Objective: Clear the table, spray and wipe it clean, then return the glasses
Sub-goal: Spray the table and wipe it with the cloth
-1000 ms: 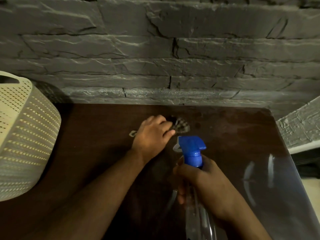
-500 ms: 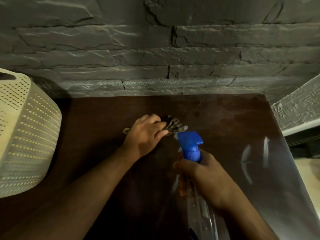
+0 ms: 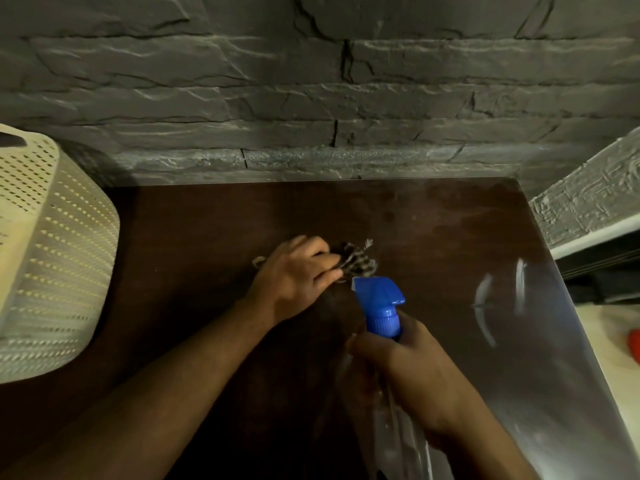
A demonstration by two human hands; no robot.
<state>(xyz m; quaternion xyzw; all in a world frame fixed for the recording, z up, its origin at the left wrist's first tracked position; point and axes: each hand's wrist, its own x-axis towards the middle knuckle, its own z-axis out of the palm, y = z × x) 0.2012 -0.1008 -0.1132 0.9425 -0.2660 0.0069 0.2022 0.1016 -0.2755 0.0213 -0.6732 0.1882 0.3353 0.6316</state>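
Fingers (image 3: 323, 263) of the left hand (image 3: 294, 277) curled down over a checked cloth (image 3: 356, 261), pressing it onto the counter (image 3: 207, 237) near mid-surface, somewhat toward the back edge. Right hand (image 3: 412, 379) wrapped tight round the neck of a clear spray bottle (image 3: 381, 306), blue trigger head pointing toward the cloth; bottle held above the counter's front half. No glasses in view. Perforated cream basket (image 3: 45, 258) stands at the left edge.

Judged step: spray-and-wipe. Risks: nozzle sits just beside the left hand, so a squeeze would likely wet knuckles rather than counter. Glossy wet patches toward the right edge may dry streaked if the cloth never reaches them.
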